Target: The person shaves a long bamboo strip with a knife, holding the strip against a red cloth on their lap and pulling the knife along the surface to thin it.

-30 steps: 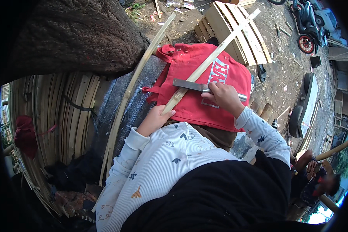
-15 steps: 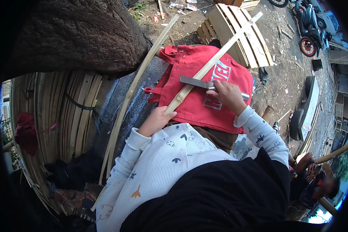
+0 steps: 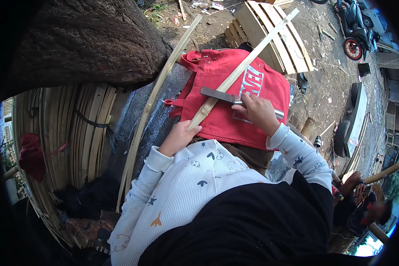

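My left hand (image 3: 178, 138) is closed around the near end of a pale bamboo strip (image 3: 242, 65), which slants up and away to the right. Its fingers rest close to my lap. My right hand (image 3: 259, 114) grips the silver, rod-like handle of a knife with a flat, blunt-ended blade (image 3: 217, 94). That blade lies across the strip, just beyond a knot in the bamboo. Under both is a red cloth (image 3: 272, 93) with strap loops and a printed panel, spread over my lap. Part of the handle is hidden inside my right hand.
Left of my lap, a second long bamboo strip (image 3: 147, 108) leans past a thick tree trunk (image 3: 97, 44). Many split strips (image 3: 60, 133) stand bundled at the left. A slatted wooden crate (image 3: 270, 37) is ahead, a motorbike (image 3: 357, 33) farther right. Another person (image 3: 361, 208) sits at lower right.
My right hand and the knife have shifted slightly left along with the blade's position on the strip. The bamboo's far tip has also moved a little left. My left hand keeps its hold.
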### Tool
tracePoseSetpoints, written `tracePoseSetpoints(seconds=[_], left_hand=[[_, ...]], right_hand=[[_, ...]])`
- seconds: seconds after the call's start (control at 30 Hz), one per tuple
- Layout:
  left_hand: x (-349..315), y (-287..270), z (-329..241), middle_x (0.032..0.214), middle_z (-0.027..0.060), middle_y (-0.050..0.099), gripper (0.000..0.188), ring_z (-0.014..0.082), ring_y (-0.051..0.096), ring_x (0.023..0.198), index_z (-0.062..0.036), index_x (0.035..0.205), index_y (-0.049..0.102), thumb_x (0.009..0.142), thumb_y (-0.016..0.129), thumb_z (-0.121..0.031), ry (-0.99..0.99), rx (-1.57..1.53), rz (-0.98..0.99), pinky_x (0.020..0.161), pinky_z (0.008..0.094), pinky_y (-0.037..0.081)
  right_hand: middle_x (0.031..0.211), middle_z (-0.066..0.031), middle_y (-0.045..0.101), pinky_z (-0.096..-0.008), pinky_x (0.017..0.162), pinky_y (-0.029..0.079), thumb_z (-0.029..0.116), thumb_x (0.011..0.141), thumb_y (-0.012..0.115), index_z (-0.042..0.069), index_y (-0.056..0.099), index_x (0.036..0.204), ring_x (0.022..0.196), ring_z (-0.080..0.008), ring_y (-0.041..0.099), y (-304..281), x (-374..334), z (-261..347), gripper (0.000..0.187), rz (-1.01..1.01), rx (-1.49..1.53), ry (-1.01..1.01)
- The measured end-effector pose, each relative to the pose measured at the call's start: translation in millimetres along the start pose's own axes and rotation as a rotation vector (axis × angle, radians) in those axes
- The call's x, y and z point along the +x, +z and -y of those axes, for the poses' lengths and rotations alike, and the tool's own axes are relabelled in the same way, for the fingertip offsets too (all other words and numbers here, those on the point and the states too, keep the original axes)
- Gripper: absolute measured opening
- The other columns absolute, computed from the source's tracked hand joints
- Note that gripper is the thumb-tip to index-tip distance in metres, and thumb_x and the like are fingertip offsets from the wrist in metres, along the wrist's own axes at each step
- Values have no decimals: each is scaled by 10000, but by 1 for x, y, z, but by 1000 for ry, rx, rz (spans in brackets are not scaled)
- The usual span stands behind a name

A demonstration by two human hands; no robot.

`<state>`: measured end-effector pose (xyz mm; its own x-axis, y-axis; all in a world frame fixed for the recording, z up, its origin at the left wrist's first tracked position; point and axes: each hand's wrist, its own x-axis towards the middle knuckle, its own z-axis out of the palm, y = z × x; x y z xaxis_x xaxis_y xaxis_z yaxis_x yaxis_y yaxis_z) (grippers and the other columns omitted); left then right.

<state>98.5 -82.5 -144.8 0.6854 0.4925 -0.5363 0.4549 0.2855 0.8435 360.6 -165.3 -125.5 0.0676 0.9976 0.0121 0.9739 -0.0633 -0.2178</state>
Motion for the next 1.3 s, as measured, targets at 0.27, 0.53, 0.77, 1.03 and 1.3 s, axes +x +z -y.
tracePoseSetpoints(seconds=[0.27,0.53,0.77,1.03,1.3], left_hand=[[-4,7,-11,603,176,530,318,211,536,536,57,811,554,855,597,-255,71,253,-115,526,344,406],[-9,17,-4,675,247,562,296,419,559,652,29,778,539,848,582,-255,120,369,-278,555,438,418],[-9,18,-11,678,256,558,321,434,556,674,20,752,516,851,573,-280,67,435,-304,562,471,412],[-8,19,-4,626,247,527,302,416,553,626,29,766,519,848,591,-253,103,446,-330,517,418,397],[-7,19,-8,685,256,561,305,432,559,683,22,779,528,852,570,-271,101,439,-322,578,465,426]], right_hand=[[513,-122,547,-386,404,438,502,881,436,25,504,756,471,-300,577,-8,41,-68,498,-194,-146,449],[554,-77,534,-348,400,441,501,844,502,53,482,770,459,-241,566,-11,-9,42,454,37,78,-15],[554,-72,495,-339,415,418,518,809,529,61,484,771,472,-222,540,2,-5,24,461,-41,-41,-58],[519,-47,472,-309,384,432,569,800,502,81,473,724,430,-187,528,11,-4,18,495,-139,-115,-79],[560,-82,511,-362,423,428,507,821,522,60,479,770,474,-253,539,18,3,7,453,-145,-92,-76]])
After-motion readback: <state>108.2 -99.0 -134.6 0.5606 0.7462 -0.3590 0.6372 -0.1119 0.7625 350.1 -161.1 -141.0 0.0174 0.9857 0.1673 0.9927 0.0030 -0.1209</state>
